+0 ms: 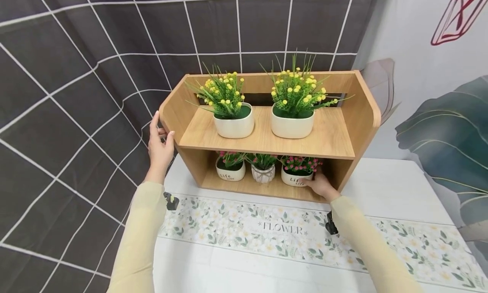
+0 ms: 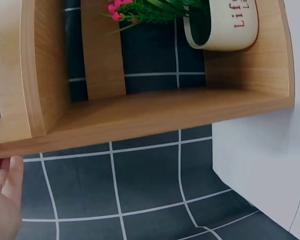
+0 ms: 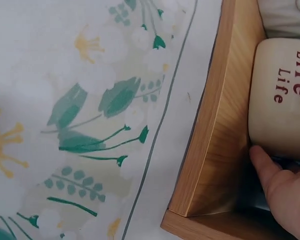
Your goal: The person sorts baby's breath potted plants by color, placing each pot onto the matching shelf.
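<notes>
Fingers of the right hand (image 1: 320, 186) reach into the lower level of the wooden shelf (image 1: 267, 140) and touch the rightmost white "Life" pot (image 1: 296, 177). In the right wrist view the thumb (image 3: 264, 167) presses the pot's near side w/ the rest of the hand behind it; whether the other fingers curl round the pot is hidden, so the grip can't be told for sure. The pot sits upright in the lower right corner, just beside the shelf's side wall, prob. tucked there so the 3 small pots line up in 1 row.

Left hand (image 1: 160, 142) lies flat on the shelf's outer left wall, fingers straight and close together, thumb near the front edge, likely steadying the unit against the push from the other side. It holds nothing.

Other 2 lower pots, a 2nd "Life" pot (image 1: 230, 172) and a ribbed pot (image 1: 263, 173), stand to the left, apart from the fingers. 2 pots of yellow flowers (image 1: 263, 115) stand on the upper level. The shelf rests on the table (image 1: 400, 191), behind a floral runner (image 1: 282, 231).
</notes>
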Demonstrator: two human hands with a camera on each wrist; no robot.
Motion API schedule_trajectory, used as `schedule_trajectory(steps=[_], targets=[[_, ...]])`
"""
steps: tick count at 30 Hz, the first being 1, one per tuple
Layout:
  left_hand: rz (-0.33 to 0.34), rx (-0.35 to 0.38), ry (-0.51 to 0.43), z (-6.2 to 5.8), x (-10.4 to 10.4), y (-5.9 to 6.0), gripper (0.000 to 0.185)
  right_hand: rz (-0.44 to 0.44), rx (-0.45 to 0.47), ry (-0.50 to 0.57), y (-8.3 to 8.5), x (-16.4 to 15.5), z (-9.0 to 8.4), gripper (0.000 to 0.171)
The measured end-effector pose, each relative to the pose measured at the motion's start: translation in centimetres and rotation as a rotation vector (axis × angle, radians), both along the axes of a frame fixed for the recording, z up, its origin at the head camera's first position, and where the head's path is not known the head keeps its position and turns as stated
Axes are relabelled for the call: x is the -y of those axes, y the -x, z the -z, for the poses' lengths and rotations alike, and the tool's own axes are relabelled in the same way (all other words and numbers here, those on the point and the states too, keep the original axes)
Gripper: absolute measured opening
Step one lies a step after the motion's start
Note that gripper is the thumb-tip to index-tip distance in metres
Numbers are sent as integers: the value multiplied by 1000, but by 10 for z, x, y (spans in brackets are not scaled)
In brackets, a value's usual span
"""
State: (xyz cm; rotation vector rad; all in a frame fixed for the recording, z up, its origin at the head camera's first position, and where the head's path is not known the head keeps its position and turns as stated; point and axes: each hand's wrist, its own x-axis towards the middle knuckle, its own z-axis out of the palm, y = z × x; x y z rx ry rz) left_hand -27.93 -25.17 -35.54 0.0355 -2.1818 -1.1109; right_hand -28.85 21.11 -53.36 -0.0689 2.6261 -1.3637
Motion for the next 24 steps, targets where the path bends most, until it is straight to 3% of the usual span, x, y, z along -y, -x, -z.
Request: schedule_trajectory(steps=[3, 7, 16, 19, 24], targets=[[-20, 5, 18, -1, -4, 1, 65, 3, -7, -31, -2, 0, 1, 92], [8, 18, 19, -3, -6, 3, 66, 7, -79, -54, -6, 1, -2, 90], [98, 122, -71, -14, -11, 5, 73, 29, -131, -162, -19, 6, -33, 87], [65, 120, -56, -17, -17, 1, 70, 15, -168, -196, -24, 5, -42, 83], [-56, 16, 58, -19, -28, -10, 59, -39, -252, -254, -41, 6, -57, 76]])
